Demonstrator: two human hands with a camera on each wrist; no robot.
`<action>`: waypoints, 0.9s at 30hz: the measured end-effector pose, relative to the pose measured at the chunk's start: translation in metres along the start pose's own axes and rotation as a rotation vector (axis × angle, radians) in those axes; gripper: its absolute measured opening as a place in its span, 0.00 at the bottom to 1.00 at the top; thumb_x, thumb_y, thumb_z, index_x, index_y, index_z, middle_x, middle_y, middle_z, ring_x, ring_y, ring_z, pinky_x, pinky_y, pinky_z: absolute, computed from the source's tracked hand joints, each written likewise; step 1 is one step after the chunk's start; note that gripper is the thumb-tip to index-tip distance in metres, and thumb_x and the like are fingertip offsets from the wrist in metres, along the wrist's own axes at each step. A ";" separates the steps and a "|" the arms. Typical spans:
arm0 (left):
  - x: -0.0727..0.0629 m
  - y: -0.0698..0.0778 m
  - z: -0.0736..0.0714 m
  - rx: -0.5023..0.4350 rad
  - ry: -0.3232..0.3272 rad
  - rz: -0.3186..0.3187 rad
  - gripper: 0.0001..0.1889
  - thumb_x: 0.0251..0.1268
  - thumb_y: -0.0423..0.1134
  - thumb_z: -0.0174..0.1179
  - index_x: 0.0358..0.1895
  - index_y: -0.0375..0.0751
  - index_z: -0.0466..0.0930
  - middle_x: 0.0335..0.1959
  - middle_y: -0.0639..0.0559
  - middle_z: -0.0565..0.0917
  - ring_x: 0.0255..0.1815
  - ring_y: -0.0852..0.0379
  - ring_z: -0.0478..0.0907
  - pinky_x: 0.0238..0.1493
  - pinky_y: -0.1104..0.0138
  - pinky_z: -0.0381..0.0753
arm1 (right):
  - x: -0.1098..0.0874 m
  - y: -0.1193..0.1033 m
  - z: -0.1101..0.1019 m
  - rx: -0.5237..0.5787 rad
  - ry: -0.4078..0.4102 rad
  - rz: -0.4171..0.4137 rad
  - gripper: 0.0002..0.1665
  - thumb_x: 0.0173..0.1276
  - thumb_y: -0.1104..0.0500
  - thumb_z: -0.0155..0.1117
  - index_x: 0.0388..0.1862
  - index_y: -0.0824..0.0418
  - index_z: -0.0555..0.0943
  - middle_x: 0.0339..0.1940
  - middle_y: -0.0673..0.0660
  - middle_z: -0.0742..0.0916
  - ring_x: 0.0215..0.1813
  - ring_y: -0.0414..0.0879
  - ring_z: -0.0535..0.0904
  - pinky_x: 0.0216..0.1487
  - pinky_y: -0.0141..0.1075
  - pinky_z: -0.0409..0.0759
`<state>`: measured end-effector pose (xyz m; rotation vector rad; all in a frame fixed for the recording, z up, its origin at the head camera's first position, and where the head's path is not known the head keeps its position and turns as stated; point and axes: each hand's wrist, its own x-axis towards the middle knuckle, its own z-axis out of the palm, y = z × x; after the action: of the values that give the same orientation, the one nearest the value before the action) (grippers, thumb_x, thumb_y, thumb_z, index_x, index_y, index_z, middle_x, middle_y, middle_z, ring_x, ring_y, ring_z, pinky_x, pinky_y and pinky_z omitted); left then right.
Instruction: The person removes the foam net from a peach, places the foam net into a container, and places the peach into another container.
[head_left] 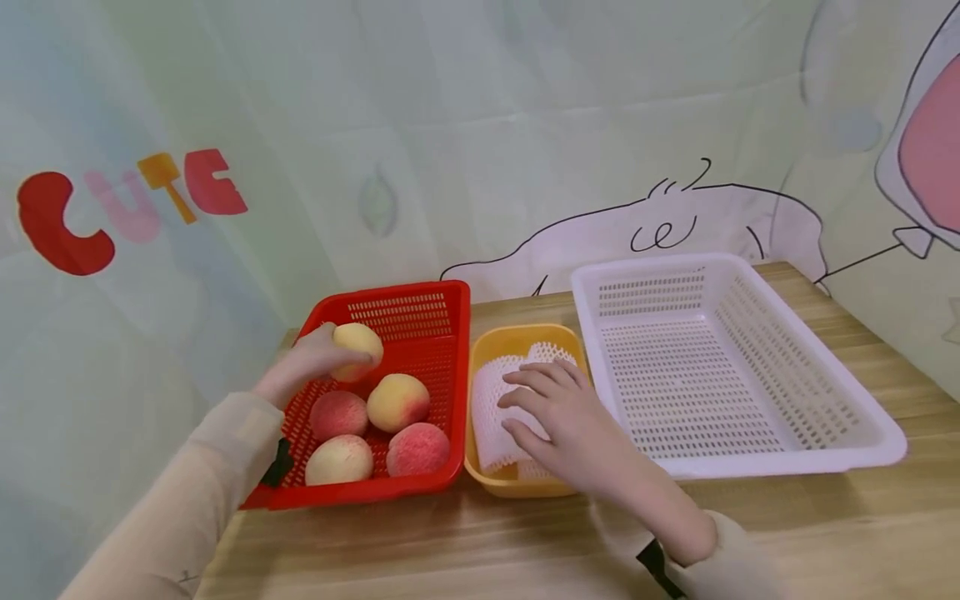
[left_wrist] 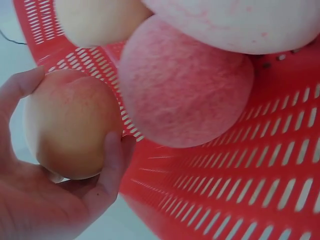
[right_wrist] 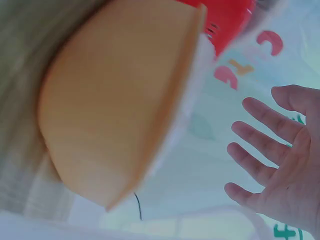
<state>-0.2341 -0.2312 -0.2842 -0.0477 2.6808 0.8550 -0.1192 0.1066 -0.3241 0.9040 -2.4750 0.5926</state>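
My left hand (head_left: 322, 357) grips a pale yellow peach (head_left: 358, 352) at the far left of a red basket (head_left: 459, 375). In the left wrist view, fingers and thumb curl round that peach (left_wrist: 75, 125), beside a deep pink peach (left_wrist: 185, 82). Several more peaches (head_left: 399, 402) lie in the basket, some yellow, some pink. Over a small orange-yellow bin (head_left: 517, 337) hovers my right hand (head_left: 573, 421), its fingers spread and holding nothing. White foam net sleeves (head_left: 495, 408) lie in that bin, partly hidden by the hand. The right wrist view shows the spread fingers above the bin's side (right_wrist: 115, 100).
A large white basket (head_left: 840, 460) stands to the right of the bin, with nothing seen inside. All three containers sit on a wooden table (head_left: 525, 542). Behind it hangs a printed curtain (head_left: 420, 167) with letters and cartoon drawings.
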 end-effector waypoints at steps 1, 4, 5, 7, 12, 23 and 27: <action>0.001 -0.002 0.002 -0.016 -0.010 -0.002 0.58 0.59 0.58 0.59 0.75 0.31 0.28 0.77 0.31 0.39 0.75 0.32 0.45 0.72 0.38 0.50 | 0.000 0.000 -0.003 0.007 0.011 0.003 0.10 0.65 0.52 0.64 0.43 0.51 0.83 0.55 0.52 0.84 0.62 0.50 0.73 0.69 0.54 0.63; 0.003 -0.007 0.007 -0.026 -0.024 -0.003 0.58 0.59 0.58 0.60 0.76 0.34 0.28 0.78 0.33 0.36 0.76 0.32 0.41 0.72 0.37 0.46 | 0.000 0.001 -0.012 0.024 0.032 0.014 0.10 0.65 0.52 0.64 0.44 0.51 0.83 0.55 0.52 0.84 0.61 0.49 0.74 0.68 0.50 0.65; 0.004 -0.008 0.009 -0.031 -0.026 0.001 0.58 0.58 0.58 0.60 0.76 0.34 0.29 0.78 0.33 0.37 0.76 0.32 0.42 0.72 0.37 0.47 | 0.000 0.001 -0.014 0.029 0.035 0.017 0.10 0.65 0.52 0.64 0.44 0.51 0.83 0.55 0.52 0.84 0.61 0.49 0.74 0.67 0.50 0.66; 0.006 -0.011 0.012 -0.037 -0.028 0.002 0.57 0.58 0.58 0.60 0.76 0.35 0.29 0.78 0.33 0.39 0.76 0.33 0.43 0.72 0.37 0.48 | 0.000 0.001 -0.018 0.030 0.043 0.017 0.10 0.65 0.52 0.64 0.44 0.52 0.83 0.55 0.52 0.84 0.61 0.48 0.74 0.66 0.49 0.67; 0.011 -0.012 0.017 -0.057 -0.045 -0.018 0.59 0.56 0.59 0.61 0.76 0.36 0.29 0.78 0.34 0.39 0.76 0.33 0.43 0.72 0.37 0.48 | 0.000 0.003 -0.025 0.041 0.048 0.047 0.12 0.64 0.52 0.65 0.45 0.53 0.83 0.53 0.52 0.85 0.60 0.48 0.76 0.65 0.48 0.69; 0.011 -0.011 0.020 0.105 -0.015 0.043 0.39 0.62 0.53 0.57 0.67 0.28 0.56 0.63 0.30 0.68 0.59 0.37 0.66 0.64 0.41 0.66 | 0.000 0.012 -0.039 0.073 0.084 0.095 0.11 0.66 0.53 0.64 0.44 0.55 0.84 0.54 0.54 0.85 0.59 0.51 0.78 0.62 0.51 0.72; 0.009 -0.012 0.019 0.142 0.014 0.067 0.28 0.64 0.50 0.55 0.56 0.28 0.64 0.49 0.35 0.75 0.48 0.43 0.71 0.52 0.50 0.74 | -0.001 0.017 -0.047 0.080 0.085 0.145 0.11 0.66 0.54 0.63 0.45 0.56 0.84 0.54 0.55 0.85 0.59 0.52 0.78 0.62 0.51 0.73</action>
<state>-0.2358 -0.2296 -0.3080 0.0696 2.7626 0.6839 -0.1177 0.1435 -0.2905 0.7170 -2.4691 0.7670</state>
